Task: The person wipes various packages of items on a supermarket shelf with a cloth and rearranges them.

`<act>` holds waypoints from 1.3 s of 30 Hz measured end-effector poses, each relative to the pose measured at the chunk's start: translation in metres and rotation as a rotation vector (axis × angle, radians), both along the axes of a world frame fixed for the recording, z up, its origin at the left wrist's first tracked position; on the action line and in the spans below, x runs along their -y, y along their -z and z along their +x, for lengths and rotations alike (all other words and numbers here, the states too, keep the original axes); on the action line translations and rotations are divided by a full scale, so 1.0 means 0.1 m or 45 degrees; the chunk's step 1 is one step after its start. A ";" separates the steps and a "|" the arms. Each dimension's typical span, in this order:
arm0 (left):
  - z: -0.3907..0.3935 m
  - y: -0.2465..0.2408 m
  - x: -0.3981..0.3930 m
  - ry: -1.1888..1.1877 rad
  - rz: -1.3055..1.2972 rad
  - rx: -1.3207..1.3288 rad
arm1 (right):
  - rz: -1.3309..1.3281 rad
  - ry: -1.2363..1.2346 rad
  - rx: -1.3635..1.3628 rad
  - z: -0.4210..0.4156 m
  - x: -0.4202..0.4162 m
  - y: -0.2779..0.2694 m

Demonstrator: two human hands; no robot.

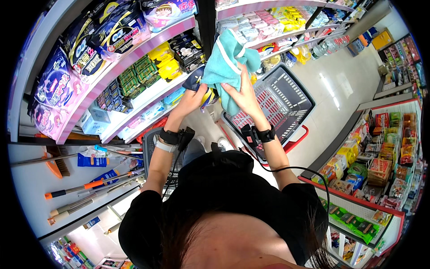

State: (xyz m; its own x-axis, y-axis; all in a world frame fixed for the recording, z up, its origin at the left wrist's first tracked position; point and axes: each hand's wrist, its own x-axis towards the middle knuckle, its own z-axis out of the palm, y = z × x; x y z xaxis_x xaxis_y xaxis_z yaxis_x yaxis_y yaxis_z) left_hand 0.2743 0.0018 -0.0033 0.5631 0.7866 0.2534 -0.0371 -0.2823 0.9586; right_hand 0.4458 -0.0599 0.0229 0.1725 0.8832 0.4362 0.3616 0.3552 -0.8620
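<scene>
My right hand (244,95) grips a teal towel-like cloth (223,55) with white edging, bunched and hanging in folds. Close beside it, my left hand (192,101) is shut on a dark blue plastic package (193,80) with yellow and white bands. Part of that package is hidden behind the cloth and the fingers. The two hands are held before the shelves, the cloth overlapping the package's right side. Below and right of my right hand stands a grey shopping basket (304,89) with an open grid and a red handle (297,139); red shows through its slats.
Shelves (134,50) on the left carry sanitary pad packs (117,37) and boxed goods. Wrapped goods (258,25) fill the shelf ahead. Brooms and poles (94,183) line the lower left. A snack display (362,164) borders the tiled floor (331,84). A second dark basket (146,144) stands by my left arm.
</scene>
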 end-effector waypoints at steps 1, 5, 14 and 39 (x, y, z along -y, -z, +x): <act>-0.05 -0.06 -0.01 0.019 -0.098 -0.025 | 0.011 0.082 0.070 -0.01 0.00 -0.03; -0.22 -0.15 0.00 0.086 -0.247 -0.086 | -0.042 0.221 -0.056 0.10 -0.15 -0.03; -0.35 -0.08 0.07 -0.019 -0.814 0.242 | -0.345 -0.215 -0.400 0.41 -0.09 0.08; 0.15 0.55 0.19 -0.174 -0.544 0.198 | -0.123 0.180 0.012 0.06 0.11 0.35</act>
